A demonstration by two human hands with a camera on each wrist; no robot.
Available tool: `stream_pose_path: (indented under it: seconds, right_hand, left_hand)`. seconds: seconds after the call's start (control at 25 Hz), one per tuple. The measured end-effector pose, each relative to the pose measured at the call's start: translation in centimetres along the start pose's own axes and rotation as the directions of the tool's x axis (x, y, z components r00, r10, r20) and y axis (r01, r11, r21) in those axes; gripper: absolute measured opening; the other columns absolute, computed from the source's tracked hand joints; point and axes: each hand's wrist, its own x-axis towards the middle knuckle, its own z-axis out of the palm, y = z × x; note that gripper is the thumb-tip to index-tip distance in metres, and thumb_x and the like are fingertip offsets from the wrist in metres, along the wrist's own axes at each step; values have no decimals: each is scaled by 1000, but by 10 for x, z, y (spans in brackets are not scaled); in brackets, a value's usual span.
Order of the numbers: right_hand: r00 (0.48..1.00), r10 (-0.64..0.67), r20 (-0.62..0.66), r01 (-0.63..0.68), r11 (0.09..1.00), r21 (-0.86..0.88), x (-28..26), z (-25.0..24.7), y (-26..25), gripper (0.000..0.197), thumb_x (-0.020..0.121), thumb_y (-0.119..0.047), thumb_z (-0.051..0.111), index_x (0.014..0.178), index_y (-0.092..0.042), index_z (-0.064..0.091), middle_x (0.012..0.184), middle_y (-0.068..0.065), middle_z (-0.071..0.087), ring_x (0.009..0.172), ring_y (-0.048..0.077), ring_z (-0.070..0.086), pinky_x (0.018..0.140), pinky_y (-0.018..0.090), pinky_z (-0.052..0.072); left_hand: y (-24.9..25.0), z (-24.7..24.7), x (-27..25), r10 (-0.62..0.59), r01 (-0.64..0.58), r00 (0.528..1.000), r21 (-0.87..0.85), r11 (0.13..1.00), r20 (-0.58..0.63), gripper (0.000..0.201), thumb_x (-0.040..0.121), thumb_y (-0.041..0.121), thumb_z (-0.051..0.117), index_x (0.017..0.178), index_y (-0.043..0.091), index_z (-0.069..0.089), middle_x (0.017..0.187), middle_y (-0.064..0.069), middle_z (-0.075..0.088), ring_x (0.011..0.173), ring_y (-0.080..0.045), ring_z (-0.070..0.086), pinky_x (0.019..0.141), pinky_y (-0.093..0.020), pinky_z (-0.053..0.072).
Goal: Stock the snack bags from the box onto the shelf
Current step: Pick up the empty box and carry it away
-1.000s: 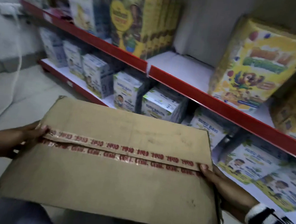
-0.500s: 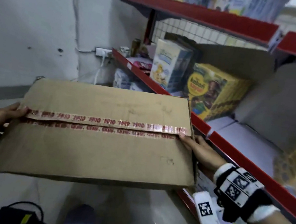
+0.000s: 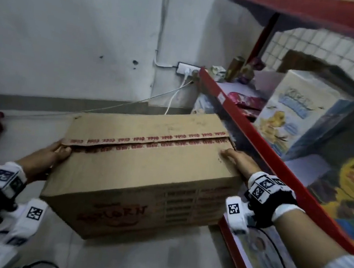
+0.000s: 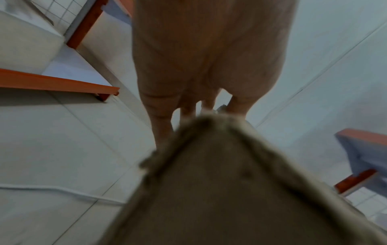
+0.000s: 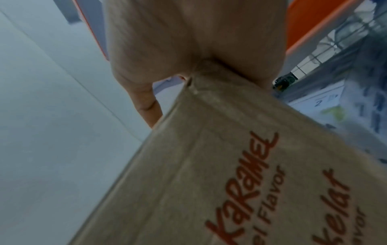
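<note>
You held the cardboard box (image 3: 143,174) in the centre of the head view, over the tiled floor (image 3: 154,265) and just left of the red shelf (image 3: 260,140). Your left hand (image 3: 49,155) gripped the box's left end, thumb up on the top edge and fingers (image 4: 161,119) reaching beneath a corner. Your right hand (image 3: 237,162) clasped the right end, thumb lying on the top flap, fingers (image 5: 146,106) curled under the corner. The flaps were closed, with a strip of red-printed tape (image 3: 147,143) along the seam; its lettering was too blurred to read. The near face carried red printing that I cannot read for certain. In the right wrist view the end panel read "KaRaMeL Flavor" in red, beside a second word cut off by the frame. At the right of the head view, a pale blue carton (image 3: 304,114) with a yellow character stood on the shelf, its title illegible
</note>
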Motion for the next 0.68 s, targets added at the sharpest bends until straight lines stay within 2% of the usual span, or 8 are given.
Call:
stream_pose_path:
  seconds: [0.12,0.24,0.28,0.36,0.44,0.56,0.68]
  right_hand:
    - [1000,27,-14,-27,999,-39,79,15,7,64,74,-49,67,126,-15,56,128,8,58,111,29,58,100,42,43]
    - [997,73,-31,-75,996,-45,134,27,17,59,77,-46,67,127,-18,53,116,-1,55,109,28,55,87,31,40]
    - [995,84,-45,-85,996,-35,149,31,18,58,78,-45,67,127,-19,52,115,1,55,108,27,54,86,31,39]
    - [993,103,-60,-103,995,-4,174,40,18,59,78,-44,67,128,-17,51,127,7,55,113,29,53,96,35,40]
    - [990,131,-54,-132,991,-13,198,51,20,68,77,-45,67,135,-16,46,137,10,50,122,31,48,106,42,36]
    - [985,151,-84,-156,987,-48,224,62,27,73,75,-43,68,136,-14,40,137,12,48,124,34,46,106,46,36]
    - [976,164,-144,-173,984,-53,236,63,30,64,76,-41,66,130,-13,46,133,13,52,121,35,47,104,46,38]
  left_hand:
    - [5,14,43,-86,84,995,-64,994,-43,34,97,36,46,129,49,41,124,-5,52,107,-29,51,88,-46,41]
    - [8,30,81,-131,126,988,-76,989,-80,39,97,35,46,133,50,38,125,0,49,109,-26,48,89,-45,39]
    - [10,36,91,-136,129,987,-89,988,-84,41,98,36,45,135,50,36,126,1,48,111,-25,47,89,-45,39]
    - [13,47,106,-136,126,986,-108,986,-92,42,99,36,41,137,49,34,128,2,47,113,-24,45,90,-45,38]
    - [12,56,122,-126,114,987,-125,986,-97,43,100,33,38,141,44,31,132,0,47,113,-24,46,88,-44,39]
    - [16,67,142,-55,42,994,-133,990,-91,42,101,29,31,143,34,31,139,-6,46,113,-22,48,88,-43,41]
    - [27,74,155,-43,36,996,-94,995,-72,42,102,28,28,144,28,29,141,-10,43,115,-25,47,95,-45,38]
